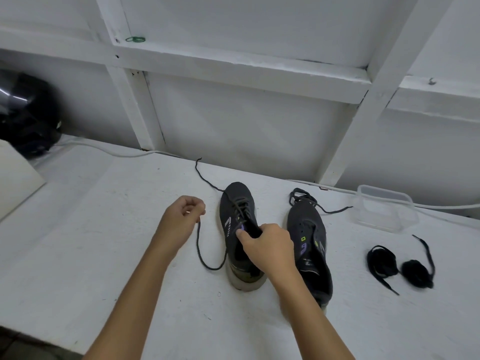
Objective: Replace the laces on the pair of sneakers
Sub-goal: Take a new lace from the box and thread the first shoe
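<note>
Two dark grey sneakers stand side by side on the white table, toes pointing away from me. The left sneaker [235, 203] is partly laced with a dark lace [199, 249]; one end loops out to its left and another trails off past the toe. My left hand [181, 216] pinches the end of that loop. My right hand [265, 245] grips the left sneaker's tongue. The right sneaker [309, 237] has empty eyelets, and a loose lace [306, 200] lies bunched at its toe. Two coiled black laces [400, 266] lie to the right.
A clear plastic container [384, 207] sits at the back right of the table [104, 242]. A white cable [109, 150] runs along the wall. A black helmet-like object [26, 113] and a white board [15, 178] are at far left. The table's front edge is lower left.
</note>
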Tool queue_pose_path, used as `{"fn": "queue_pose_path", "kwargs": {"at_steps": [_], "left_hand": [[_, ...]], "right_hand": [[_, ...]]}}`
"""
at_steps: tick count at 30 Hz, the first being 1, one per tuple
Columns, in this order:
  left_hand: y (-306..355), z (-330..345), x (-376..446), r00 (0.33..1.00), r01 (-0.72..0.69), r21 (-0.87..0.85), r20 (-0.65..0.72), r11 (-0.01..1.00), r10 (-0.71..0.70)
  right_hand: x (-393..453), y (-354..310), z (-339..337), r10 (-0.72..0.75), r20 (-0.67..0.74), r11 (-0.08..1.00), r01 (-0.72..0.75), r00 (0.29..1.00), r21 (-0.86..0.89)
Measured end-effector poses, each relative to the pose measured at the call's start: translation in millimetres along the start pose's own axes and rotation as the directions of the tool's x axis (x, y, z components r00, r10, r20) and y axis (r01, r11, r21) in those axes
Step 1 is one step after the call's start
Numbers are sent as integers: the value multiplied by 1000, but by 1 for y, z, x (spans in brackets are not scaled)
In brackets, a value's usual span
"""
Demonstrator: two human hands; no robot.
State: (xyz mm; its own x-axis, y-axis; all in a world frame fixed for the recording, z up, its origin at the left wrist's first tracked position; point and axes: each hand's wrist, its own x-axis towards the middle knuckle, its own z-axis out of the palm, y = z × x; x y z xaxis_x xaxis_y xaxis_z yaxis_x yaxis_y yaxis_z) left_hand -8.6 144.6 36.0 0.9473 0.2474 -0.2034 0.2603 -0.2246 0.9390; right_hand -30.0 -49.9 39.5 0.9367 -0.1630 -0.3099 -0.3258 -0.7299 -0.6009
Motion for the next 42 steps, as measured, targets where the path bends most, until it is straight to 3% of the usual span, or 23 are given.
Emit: {"fn": "queue_pose_path", "kwargs": {"at_steps": [3, 6, 8, 11, 20, 25, 28, 30, 32, 34, 35, 38, 42], "left_hand": [[-7, 9, -5, 999, -4, 145, 42, 989, -2], [-7, 17, -11, 996, -46, 259, 88, 965, 24], [-6, 19, -13, 995, -73, 276, 91, 958, 49], [-5, 19, -13, 994, -99, 318, 75, 943, 79], [-13, 9, -14, 996, -86, 335, 59, 938, 70], [-15, 8, -14, 998, -67, 301, 26, 951, 62], [-12, 10, -14, 996, -57, 258, -56, 964, 74], [-10, 13, -12, 992, -49, 228, -104, 972, 74], [-8, 18, -9, 993, -29, 235, -103, 972, 54], [-7, 26, -3, 999, -22, 253, -40, 967, 34], [-5, 32, 0, 1000, -24, 259, -1, 966, 25], [9, 50, 10, 998, -36, 259, 63, 965, 21], [27, 68, 28, 999, 45, 325, 8, 945, -51]], "right_hand": [[-2, 1, -9, -49, 50, 994, 44, 998, 101], [0, -5, -19, -212, 30, 974, 214, 977, -69], [6, -13, -23, -301, 109, 928, 317, 947, -198], [15, -27, -29, -326, 233, 855, 391, 916, -341], [32, -37, -29, -409, 325, 696, 522, 853, -493], [53, -33, -51, -432, 386, 815, 536, 815, -221], [60, -24, -61, -371, 402, 921, 276, 837, 275], [63, -20, -66, -339, 409, 785, 16, 847, 619], [66, -17, -73, -304, 375, 567, -150, 876, 810], [72, -15, -79, -240, 300, 408, -184, 923, 894], [75, -13, -80, -200, 256, 393, -162, 946, 905], [81, -8, -78, -103, 189, 459, -122, 977, 880], [85, -2, -71, 4, 170, 484, -151, 985, 862]]}}
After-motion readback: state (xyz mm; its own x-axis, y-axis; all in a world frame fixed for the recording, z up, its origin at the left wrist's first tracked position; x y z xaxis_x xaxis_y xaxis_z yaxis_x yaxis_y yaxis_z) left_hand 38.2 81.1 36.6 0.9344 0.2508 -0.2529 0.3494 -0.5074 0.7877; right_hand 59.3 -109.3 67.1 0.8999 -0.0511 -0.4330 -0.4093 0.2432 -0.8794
